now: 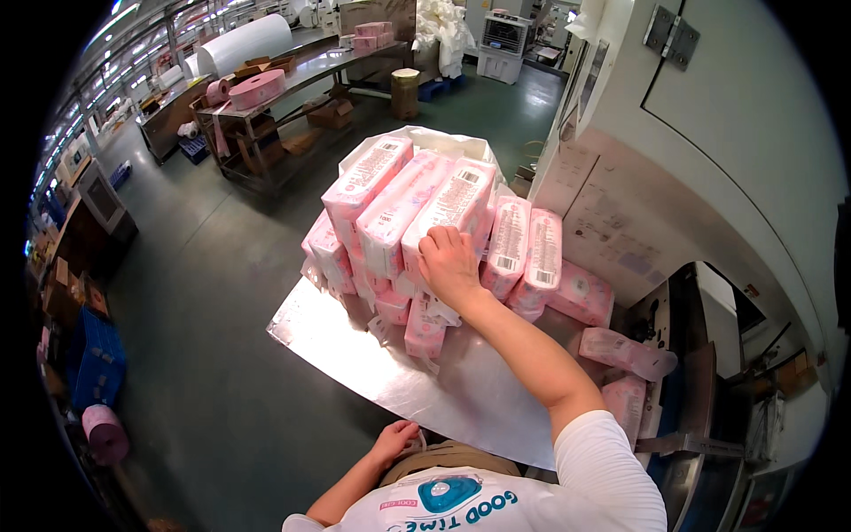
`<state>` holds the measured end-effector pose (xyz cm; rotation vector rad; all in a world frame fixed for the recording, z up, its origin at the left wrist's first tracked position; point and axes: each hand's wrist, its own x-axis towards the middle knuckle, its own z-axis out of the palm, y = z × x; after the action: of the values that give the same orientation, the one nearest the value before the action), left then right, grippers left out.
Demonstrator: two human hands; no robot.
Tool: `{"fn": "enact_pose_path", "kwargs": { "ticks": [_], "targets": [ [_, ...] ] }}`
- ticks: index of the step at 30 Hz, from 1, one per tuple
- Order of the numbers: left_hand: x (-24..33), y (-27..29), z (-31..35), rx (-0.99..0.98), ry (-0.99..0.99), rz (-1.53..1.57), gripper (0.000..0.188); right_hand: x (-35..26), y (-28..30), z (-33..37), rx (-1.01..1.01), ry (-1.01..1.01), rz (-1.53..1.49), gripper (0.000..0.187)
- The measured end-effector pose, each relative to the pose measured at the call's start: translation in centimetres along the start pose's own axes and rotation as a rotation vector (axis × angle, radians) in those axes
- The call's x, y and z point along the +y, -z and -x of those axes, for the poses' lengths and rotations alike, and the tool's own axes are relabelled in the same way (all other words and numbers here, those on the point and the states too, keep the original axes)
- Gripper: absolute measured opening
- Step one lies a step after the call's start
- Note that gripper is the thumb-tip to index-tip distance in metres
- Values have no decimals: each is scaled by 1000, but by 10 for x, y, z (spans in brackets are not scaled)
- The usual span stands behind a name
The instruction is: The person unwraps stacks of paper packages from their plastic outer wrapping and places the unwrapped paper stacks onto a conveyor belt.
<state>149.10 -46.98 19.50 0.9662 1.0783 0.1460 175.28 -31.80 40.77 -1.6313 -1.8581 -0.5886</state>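
A pile of pink soft packs, which look like tissue packs, stands in a white plastic bag point(483, 144) on a metal table point(346, 341). My right hand point(449, 266) reaches across, its fingers curled over the near end of a pink tissue pack point(454, 199) at the top right of the pile. Beside it lie another top pack point(396, 213) and a further pack point(368, 173) to the left. Low in front of my waist, my left hand point(396, 441) is closed, with a small pale bit at its fingertips that I cannot make out.
Two packs point(510, 244) lean at the pile's right. More lie by the machine: a pink pack point(581, 295) and one in clear film point(625, 353). The pale machine housing point(620, 177) rises close on the right. At far left sits a blue crate point(96, 359).
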Motion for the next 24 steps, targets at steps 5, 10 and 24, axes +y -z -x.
{"fn": "enact_pose_path", "kwargs": {
  "ticks": [5,10,24],
  "targets": [
    [55,-8,-49,-372,69,411,49,15,16,31,29,-46,-14,20],
    [123,-27,-92,-864,5,858,73,-40,96,84,4,-84,-223,19],
    [184,-122,-67,-1358,-350,-638,56,-52,163,284,-26,-1115,-1234,60]
  ]
}}
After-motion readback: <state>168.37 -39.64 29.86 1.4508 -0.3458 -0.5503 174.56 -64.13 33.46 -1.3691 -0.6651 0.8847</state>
